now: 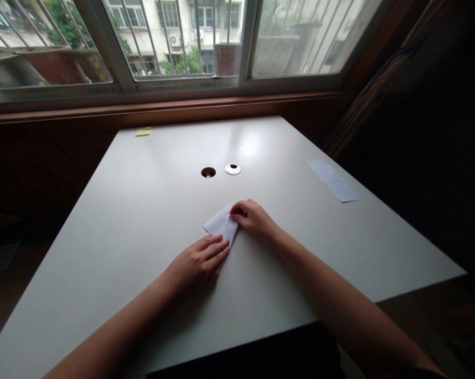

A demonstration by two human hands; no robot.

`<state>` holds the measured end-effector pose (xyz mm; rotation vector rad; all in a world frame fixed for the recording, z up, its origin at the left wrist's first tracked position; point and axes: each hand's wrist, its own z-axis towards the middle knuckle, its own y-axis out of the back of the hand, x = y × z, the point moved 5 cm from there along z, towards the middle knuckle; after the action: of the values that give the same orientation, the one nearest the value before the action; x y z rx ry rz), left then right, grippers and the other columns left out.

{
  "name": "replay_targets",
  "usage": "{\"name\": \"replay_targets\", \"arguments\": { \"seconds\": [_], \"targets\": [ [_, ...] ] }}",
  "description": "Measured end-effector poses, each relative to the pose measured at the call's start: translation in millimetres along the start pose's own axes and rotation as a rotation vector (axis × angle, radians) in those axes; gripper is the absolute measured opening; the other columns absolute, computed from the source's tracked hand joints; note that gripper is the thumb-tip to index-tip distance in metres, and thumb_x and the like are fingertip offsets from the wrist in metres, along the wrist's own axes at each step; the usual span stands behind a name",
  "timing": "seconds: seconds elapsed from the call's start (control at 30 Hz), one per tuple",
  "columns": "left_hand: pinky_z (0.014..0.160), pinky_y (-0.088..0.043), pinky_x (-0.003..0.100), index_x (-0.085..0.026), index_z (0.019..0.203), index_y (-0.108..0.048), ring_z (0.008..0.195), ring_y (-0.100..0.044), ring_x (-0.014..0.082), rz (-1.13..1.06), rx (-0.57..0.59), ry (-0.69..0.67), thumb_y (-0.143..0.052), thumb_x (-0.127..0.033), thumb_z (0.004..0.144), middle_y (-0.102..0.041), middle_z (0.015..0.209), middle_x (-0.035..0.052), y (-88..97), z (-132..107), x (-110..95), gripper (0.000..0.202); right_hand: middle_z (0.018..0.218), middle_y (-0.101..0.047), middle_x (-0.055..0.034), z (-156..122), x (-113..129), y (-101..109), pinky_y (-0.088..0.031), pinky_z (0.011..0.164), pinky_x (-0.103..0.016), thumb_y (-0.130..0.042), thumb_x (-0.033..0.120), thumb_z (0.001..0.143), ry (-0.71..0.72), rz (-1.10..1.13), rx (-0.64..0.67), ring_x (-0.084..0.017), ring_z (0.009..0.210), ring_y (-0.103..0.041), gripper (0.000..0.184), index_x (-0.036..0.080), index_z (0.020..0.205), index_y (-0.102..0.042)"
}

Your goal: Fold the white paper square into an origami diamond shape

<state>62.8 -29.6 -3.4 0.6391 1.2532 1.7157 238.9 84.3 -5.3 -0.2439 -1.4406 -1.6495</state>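
Count nearest the body: two bare hands, one folded paper, one white desk.

Left hand: forearm enters from lower left, palm down, low over the desk. Its fingers are extended and lie close together, tips on the lower part of the folded paper; they press flat and do not curl round it. Thumb hidden.

Right hand: forearm enters from lower right, wrist slightly bent, hand turned inward. Its fingers are curled, thumb and index tips brought together in a pinch on the paper's upper right edge. Folded paper lies between the two sets of fingers, one corner pointing out to their left.

Beyond the fingers, roughly straight ahead: one round hole and, just right of it, one ring-shaped cover. Well to the right of the right fingers and farther off: one paper strip, flat. Far ahead and left of both: one yellow piece near the desk's far corner. Farthest: one window, three panes visible.
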Motion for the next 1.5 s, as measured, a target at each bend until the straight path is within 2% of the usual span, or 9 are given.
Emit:
{"name": "replay_targets", "arguments": {
  "seconds": [0.13,0.33,0.6,0.83,1.0,1.07,1.2,1.37,1.5],
  "targets": [
    [0.113,-0.043,0.045,-0.011,0.134,-0.053,0.132,-0.049,0.0271,0.017,0.003,-0.002,-0.05,-0.018,0.091,-0.057,0.138,0.0118,0.1,1,-1,0.043,0.084,-0.068,-0.002,-1,2,-1,-0.044,0.079,-0.032,-0.068,0.015,0.082,0.036,-0.026,-0.006,-0.019,0.085,-0.055,0.007,0.022,0.085,-0.066],
    [0.114,-0.042,0.046,-0.01,0.135,-0.052,0.133,-0.048,0.0287,0.012,0.043,0.005,-0.051,-0.018,0.089,-0.053,0.142,0.0124,-0.5,-1,0,0.047,0.086,-0.068,-0.0028,0,4,0,-0.045,0.081,-0.033,-0.067,0.015,0.082,0.013,-0.038,-0.011,-0.02,0.086,-0.057,0.007,0.021,0.084,-0.066],
    [0.114,-0.041,0.044,-0.014,0.136,-0.051,0.128,-0.052,0.0235,0.013,0.033,0.009,-0.047,-0.02,0.095,-0.055,0.14,0.011,-3.5,-1,1,0.041,0.087,-0.068,-0.003,0,5,-4,-0.044,0.082,-0.033,-0.067,0.014,0.083,0.034,-0.07,-0.005,-0.019,0.086,-0.056,0.007,0.02,0.085,-0.065],
    [0.112,-0.04,0.042,-0.015,0.134,-0.052,0.126,-0.052,0.0226,0.021,0.092,0.058,-0.043,-0.021,0.098,-0.047,0.148,0.0083,-2.8,1,3,0.037,0.087,-0.068,-0.0031,0,6,-5,-0.043,0.083,-0.033,-0.067,0.015,0.084,0.05,-0.105,0.014,-0.02,0.086,-0.053,0.006,0.021,0.085,-0.064],
    [0.11,-0.039,0.042,-0.015,0.145,-0.04,0.127,-0.05,0.0247,0.028,0.125,0.076,-0.045,-0.024,0.096,-0.04,0.152,0.0076,-2.4,2,2,0.05,0.087,-0.067,-0.0031,1,7,-5,-0.043,0.083,-0.032,-0.066,0.015,0.086,0.051,-0.122,0.017,-0.02,0.086,-0.053,0.006,0.021,0.084,-0.064],
    [0.109,-0.04,0.044,-0.016,0.145,-0.04,0.126,-0.05,0.0264,0.027,0.127,0.077,-0.047,-0.027,0.095,-0.04,0.153,0.0076,-3.0,1,1,0.052,0.087,-0.067,-0.0033,1,7,-5,-0.043,0.082,-0.032,-0.066,0.016,0.086,0.048,-0.129,0.016,-0.02,0.086,-0.052,0.006,0.021,0.084,-0.064],
    [0.108,-0.041,0.045,-0.016,0.145,-0.042,0.126,-0.051,0.0268,0.009,0.109,0.073,-0.049,-0.026,0.093,-0.042,0.151,0.008,-4.4,1,3,0.053,0.088,-0.067,-0.0034,1,7,-5,-0.043,0.082,-0.032,-0.066,0.016,0.086,0.042,-0.136,0.022,-0.02,0.086,-0.052,0.005,0.021,0.085,-0.064],
    [0.108,-0.043,0.043,-0.019,0.141,-0.047,0.126,-0.053,0.0224,-0.054,0.033,0.035,-0.045,-0.023,0.097,-0.054,0.142,0.0067,-3.6,-1,8,0.044,0.087,-0.066,-0.0034,0,7,-5,-0.043,0.082,-0.032,-0.066,0.016,0.086,0.051,-0.145,0.021,-0.02,0.086,-0.052,0.005,0.021,0.085,-0.065],
    [0.109,-0.043,0.042,-0.019,0.139,-0.048,0.126,-0.054,0.0214,-0.089,0.007,0.016,-0.042,-0.021,0.098,-0.056,0.139,0.0067,-4.1,-2,12,0.042,0.088,-0.066,-0.0037,0,8,-4,-0.043,0.082,-0.032,-0.066,0.016,0.086,0.048,-0.141,0.024,-0.019,0.085,-0.053,0.005,0.021,0.085,-0.065]
  ]
}}
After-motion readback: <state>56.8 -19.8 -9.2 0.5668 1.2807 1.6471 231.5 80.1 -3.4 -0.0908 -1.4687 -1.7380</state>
